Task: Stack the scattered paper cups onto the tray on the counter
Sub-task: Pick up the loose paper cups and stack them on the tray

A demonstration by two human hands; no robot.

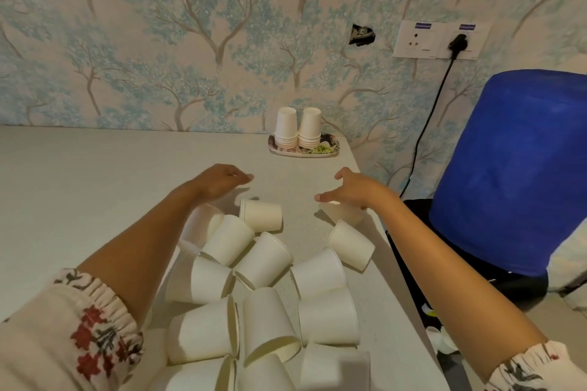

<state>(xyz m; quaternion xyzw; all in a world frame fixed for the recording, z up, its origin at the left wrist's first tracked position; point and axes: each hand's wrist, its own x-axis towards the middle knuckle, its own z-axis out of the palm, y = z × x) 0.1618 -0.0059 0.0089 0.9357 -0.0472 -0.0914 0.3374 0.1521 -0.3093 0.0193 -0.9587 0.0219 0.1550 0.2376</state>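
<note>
Two hands are seen reaching forward over a pale counter (79, 184). The left hand (219, 179) is held above the surface with its fingers loosely curled downward, and nothing is gripped in it. The right hand (347, 189) is spread with the thumb and fingers wide apart, poised just over a blurred cup (344, 214); whether that cup is actually touched cannot be told.

Between and below the arms, the scattered cups (263, 289) are found lying on their sides, many touching one another. Roughly fifteen can be counted, though some at the lower edge are cut off and one is half hidden under the left forearm, so the count is not exact. One cup (261, 214) lies apart at the far end of the heap, just beside the left hand.

Further back, near the wall, one flowered tray (327, 149) is set on the counter, and two stacks are stood on it upside down, side by side: the left stack (286, 130) and the right stack (309, 130). About five rims are shown on each.

One blue barrel (508, 168) is placed to the right of the counter, and one black plug (457, 41) is fitted in the wall socket.
</note>
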